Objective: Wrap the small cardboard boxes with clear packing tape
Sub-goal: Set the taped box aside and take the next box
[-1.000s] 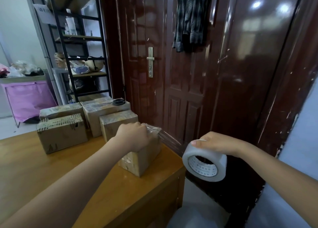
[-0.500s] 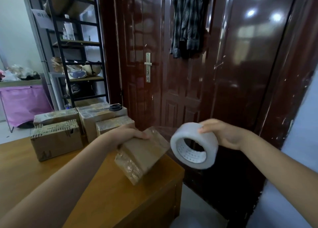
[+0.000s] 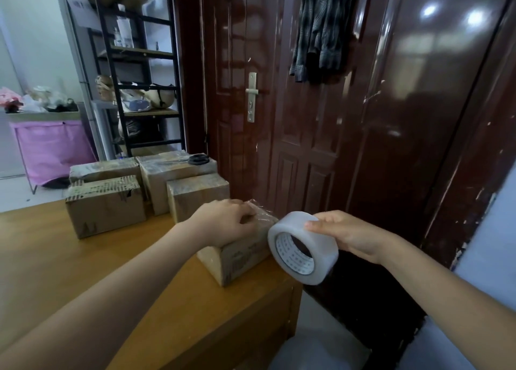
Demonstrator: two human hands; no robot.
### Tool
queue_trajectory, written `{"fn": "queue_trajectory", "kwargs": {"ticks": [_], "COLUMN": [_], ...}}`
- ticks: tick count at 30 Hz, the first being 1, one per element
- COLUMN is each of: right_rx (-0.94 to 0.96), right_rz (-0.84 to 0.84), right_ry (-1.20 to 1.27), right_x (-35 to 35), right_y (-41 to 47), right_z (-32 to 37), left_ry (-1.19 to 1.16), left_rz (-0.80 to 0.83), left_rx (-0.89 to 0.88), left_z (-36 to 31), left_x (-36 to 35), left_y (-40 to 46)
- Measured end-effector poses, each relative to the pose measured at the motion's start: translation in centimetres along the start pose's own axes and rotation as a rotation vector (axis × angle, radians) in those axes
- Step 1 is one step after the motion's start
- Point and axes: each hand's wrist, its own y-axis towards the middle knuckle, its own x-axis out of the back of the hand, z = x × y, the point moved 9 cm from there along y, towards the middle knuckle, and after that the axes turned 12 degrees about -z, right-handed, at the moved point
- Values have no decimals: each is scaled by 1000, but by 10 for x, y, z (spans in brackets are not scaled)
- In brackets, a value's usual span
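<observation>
A small cardboard box point(image 3: 237, 258) sits on the wooden table point(image 3: 83, 263) near its right front corner, with clear tape crinkled over its top far edge. My left hand point(image 3: 223, 221) lies on top of the box, fingers curled over its top. My right hand point(image 3: 343, 233) grips a roll of clear packing tape point(image 3: 303, 248) just right of the box, close against its right end. Any tape strip between roll and box is hidden by the roll.
Several other cardboard boxes point(image 3: 104, 205) stand at the table's far side, with black scissors point(image 3: 195, 160) on one. A dark red door point(image 3: 279, 104) is right behind. A black shelf rack point(image 3: 134, 62) and a pink bin point(image 3: 53, 149) stand at the left.
The box was tipped up off the table half a second ago and now rests flat again. The tape roll has moved in close to the box's right end.
</observation>
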Motion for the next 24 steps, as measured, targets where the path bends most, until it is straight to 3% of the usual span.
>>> {"fn": "queue_trajectory", "kwargs": {"ticks": [3,8,12,17,24], "right_rx": [-36,35,164,229,179], "right_rz": [64,-7,-192,-311,-309], "right_ry": [37,135,251,212,420], "right_x": [-5,-6,5,12,7], "right_y": [-11,-18,-20,4,60], "right_z": [-12,-7,36,93,145], "left_ry": [72,115,110,76,100], "left_rz": [135,48,58,-3,-39], "left_rx": [14,71,81,184,197], "left_z": [-8,-7,-9,-2,-5], "left_x": [-16,-25,-26,-21,-15], "left_y": [-13,-11,-11,-16,-22]}}
